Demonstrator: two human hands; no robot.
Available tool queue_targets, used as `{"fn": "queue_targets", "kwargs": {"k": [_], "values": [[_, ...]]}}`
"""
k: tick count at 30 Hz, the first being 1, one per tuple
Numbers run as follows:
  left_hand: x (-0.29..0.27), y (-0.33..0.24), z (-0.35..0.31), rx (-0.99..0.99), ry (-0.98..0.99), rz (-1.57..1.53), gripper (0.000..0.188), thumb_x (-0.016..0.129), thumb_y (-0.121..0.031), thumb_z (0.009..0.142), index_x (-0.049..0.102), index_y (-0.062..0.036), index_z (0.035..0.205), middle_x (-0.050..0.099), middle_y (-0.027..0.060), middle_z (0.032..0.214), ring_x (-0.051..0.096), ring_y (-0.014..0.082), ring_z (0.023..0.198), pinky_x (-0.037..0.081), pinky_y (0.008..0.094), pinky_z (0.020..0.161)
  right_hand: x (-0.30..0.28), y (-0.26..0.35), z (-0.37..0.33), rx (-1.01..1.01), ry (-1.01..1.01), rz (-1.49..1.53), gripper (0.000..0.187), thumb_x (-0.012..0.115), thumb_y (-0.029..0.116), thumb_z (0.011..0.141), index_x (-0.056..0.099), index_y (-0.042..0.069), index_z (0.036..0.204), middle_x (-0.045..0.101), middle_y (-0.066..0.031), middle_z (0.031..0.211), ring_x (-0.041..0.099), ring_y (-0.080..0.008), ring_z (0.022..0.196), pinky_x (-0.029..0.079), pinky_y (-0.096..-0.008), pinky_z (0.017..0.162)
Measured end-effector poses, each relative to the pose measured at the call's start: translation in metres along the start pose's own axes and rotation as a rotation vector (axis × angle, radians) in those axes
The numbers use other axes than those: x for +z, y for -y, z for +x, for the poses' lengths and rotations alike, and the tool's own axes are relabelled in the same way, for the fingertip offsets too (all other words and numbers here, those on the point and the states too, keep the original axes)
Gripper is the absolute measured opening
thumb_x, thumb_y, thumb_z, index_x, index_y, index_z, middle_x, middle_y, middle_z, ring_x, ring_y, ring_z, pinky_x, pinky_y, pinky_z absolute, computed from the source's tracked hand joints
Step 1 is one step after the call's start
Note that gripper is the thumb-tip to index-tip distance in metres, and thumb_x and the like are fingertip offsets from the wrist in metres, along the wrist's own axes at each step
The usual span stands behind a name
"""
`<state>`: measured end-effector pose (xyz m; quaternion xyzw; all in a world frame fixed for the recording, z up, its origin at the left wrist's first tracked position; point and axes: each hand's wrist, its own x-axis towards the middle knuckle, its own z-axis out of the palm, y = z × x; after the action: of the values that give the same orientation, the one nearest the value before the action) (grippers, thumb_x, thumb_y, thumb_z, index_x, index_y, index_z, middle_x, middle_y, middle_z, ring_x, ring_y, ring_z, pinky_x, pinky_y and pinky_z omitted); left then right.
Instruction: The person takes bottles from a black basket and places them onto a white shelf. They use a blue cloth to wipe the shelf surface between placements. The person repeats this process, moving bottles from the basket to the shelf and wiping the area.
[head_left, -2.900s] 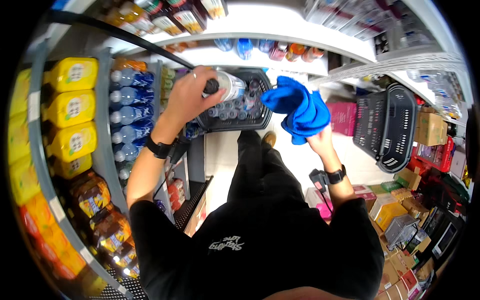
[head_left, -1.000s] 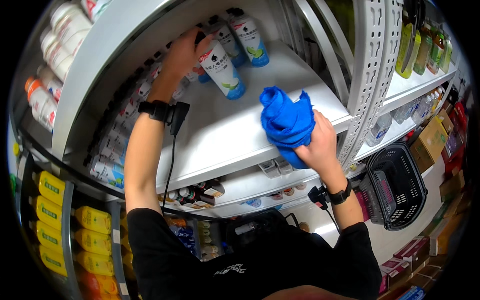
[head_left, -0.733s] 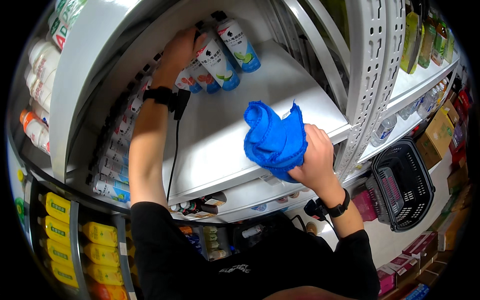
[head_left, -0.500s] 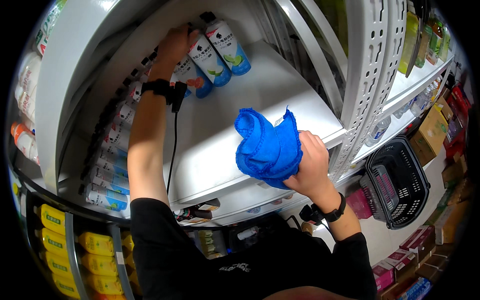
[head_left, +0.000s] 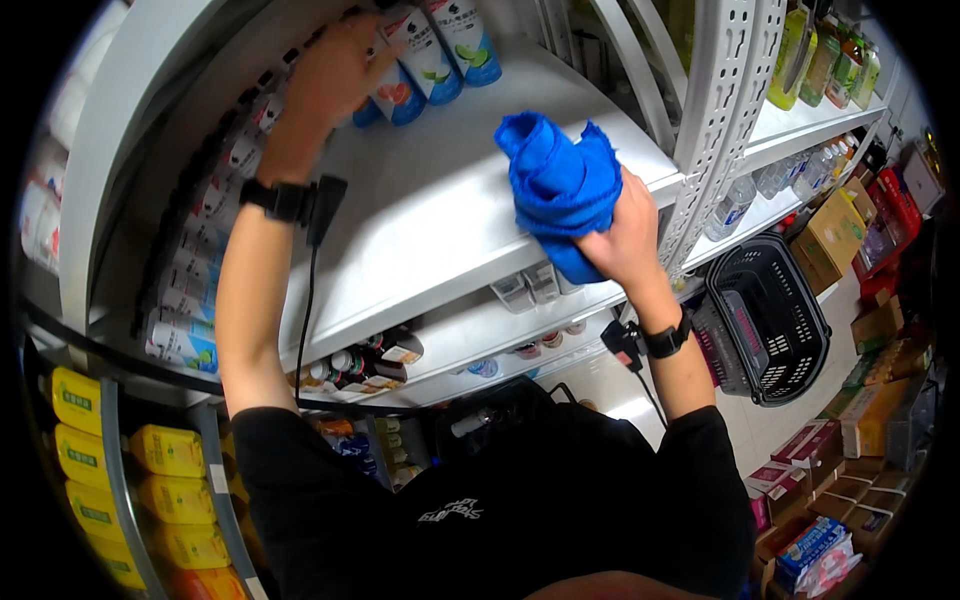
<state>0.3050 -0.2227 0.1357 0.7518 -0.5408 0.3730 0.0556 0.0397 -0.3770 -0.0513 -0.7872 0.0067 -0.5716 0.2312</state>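
Observation:
My right hand [head_left: 630,230] is closed around a bunched blue cloth [head_left: 565,175], held above the front edge of the white shelf [head_left: 450,210]. My left hand [head_left: 335,75], slightly blurred, is over the far left of the shelf with thumb and fingers apart. It appears to hold nothing. Just right of it stand white-and-blue drink bottles with fruit pictures, among them a lime one [head_left: 470,45] and one with a reddish fruit [head_left: 398,95]. A long row of similar bottles [head_left: 205,225] runs along the curved left side, partly hidden by my left arm.
A perforated white upright [head_left: 715,130] borders the shelf on the right. Beyond it are bottled drinks and a black basket [head_left: 770,320] on the floor. Yellow packs [head_left: 180,450] fill racks at lower left. Dark-capped bottles [head_left: 365,370] stand on the shelf below. Cartons [head_left: 865,415] lie at right.
My left hand has drawn away from the bottle tops, slightly left and nearer, its fingers spreading. My right hand keeps the cloth, now higher in view. The view has shifted, lifting the shelf in the picture.

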Motion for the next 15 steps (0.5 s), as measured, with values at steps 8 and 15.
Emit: {"fn": "queue_targets", "kwargs": {"k": [8,15], "values": [[-0.079,-0.123,-0.165,-0.048,0.248,-0.701,0.044,0.074,-0.033,0.080,0.062,-0.0027,0.110,0.065,0.0158,0.096,0.064,0.0276,0.087,0.050,0.0370,0.075,0.024,0.069,-0.008,0.166,0.044,0.503,0.050,0.071,0.008,0.078,0.053,-0.003,0.123,0.067,-0.0184,0.109,0.065,-0.0281,0.104,0.048,-0.0345,0.091],[-0.114,-0.136,-0.254,-0.225,-0.099,-0.942,0.029,0.072,-0.020,0.081,0.061,-0.0012,0.100,0.061,0.0171,0.092,0.061,0.0341,0.083,0.050,0.0379,0.072,0.045,0.159,-0.046,0.406,0.432,0.931,0.050,0.068,0.016,0.087,0.048,-0.003,0.129,0.057,-0.0137,0.125,0.053,-0.0213,0.117,0.038,-0.0359,0.103]]}}
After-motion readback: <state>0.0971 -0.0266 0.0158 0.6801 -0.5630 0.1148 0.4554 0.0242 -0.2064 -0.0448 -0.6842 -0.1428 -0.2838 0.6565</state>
